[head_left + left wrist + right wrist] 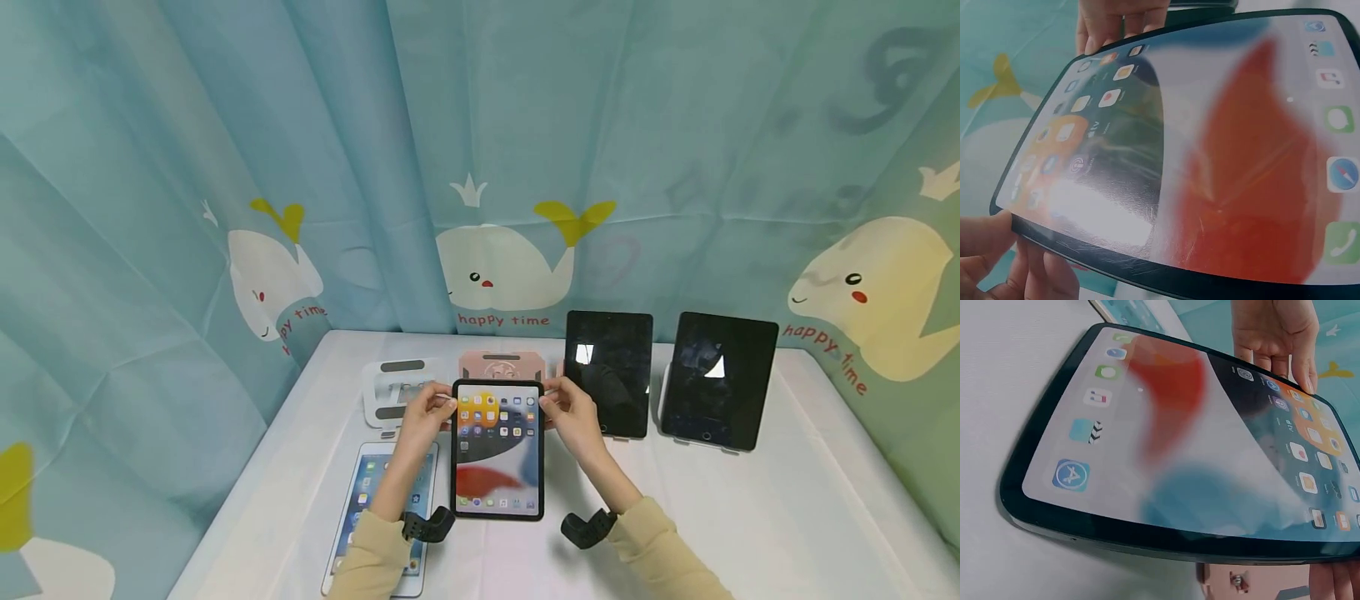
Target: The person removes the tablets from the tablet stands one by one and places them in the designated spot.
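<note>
While the lit black-bezelled tablet is pinched near its upper corners by the curled left hand and right hand, it is held before the pink stand. Placement on that stand appears underway; level, centred seating would be called for next.

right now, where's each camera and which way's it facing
Head: worn there, facing forward and down at the lit, black-framed rectangular tablet; left hand, right hand, beige sleeves show.
Left wrist: worn there, looking rightward across the tablet; both hands partly show.
Right wrist: worn there, looking leftward across the tablet; both hands partly show.
Wrist views share the tablet.
</note>
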`<state>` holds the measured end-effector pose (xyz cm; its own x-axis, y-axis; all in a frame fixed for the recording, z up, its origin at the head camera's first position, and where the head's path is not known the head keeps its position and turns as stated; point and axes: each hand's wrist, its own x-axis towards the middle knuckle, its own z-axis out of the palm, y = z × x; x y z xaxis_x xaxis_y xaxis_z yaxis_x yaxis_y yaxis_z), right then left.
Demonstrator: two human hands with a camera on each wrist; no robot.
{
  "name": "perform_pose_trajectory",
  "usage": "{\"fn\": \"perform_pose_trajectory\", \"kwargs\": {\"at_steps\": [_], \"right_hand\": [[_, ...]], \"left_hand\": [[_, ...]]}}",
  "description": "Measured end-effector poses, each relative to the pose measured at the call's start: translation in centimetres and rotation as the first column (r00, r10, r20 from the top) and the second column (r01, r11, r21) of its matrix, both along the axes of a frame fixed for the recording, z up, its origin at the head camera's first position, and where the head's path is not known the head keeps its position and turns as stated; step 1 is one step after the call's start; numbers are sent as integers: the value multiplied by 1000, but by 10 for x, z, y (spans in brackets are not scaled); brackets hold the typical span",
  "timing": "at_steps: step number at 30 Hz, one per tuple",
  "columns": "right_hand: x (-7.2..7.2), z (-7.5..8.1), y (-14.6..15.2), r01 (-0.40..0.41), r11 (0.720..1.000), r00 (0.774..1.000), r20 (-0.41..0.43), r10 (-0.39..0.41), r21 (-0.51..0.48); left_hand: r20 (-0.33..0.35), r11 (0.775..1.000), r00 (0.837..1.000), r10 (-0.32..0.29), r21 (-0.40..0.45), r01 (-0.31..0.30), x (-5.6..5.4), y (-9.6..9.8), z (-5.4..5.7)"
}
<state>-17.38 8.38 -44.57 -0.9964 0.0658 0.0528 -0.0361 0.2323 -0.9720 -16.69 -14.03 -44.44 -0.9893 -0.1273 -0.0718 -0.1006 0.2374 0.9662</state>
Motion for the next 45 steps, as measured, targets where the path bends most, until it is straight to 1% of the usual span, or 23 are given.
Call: {"fn": "perform_pose_trajectory", "kwargs": {"at_steps": [3,4,10,11,17,22,27,33,38,45], "right_hand": [[4,-2,0,5,1000,1000,17,-5,2],[5,-3,0,5,1000,1000,22,-5,5],[8,-8,1,0,1000,1000,29,0,7],[8,-10,1,-1,1000,1000,30,0,6],[11,-16,1,-7,1000,998,59,8,-9],[13,-21,1,-15,999,996,92,18,-33],[14,-28,1,-17,1000,992,124,20,-24],[15,-35,0,-25,1000,990,142,26,-6],[17,-38,-1,-34,999,987,156,33,6],[20,-44,-2,-49,998,985,166,41,48]], "left_hand": [[22,1000,1000,0,13,0,3,1,-2],[26,1000,1000,-3,19,3,6,1,2],[46,999,999,-7,37,5,10,1,-2],[47,999,999,-6,36,4,9,1,-8],[39,999,999,-10,35,8,13,1,-13],[54,1000,999,-6,23,5,14,1,-19],[71,1000,997,10,8,-10,15,2,-25],[77,1000,997,10,1,-11,16,3,-30],[81,999,996,20,-29,-18,19,3,-34],[86,990,995,57,-131,-46,25,6,-39]]}}
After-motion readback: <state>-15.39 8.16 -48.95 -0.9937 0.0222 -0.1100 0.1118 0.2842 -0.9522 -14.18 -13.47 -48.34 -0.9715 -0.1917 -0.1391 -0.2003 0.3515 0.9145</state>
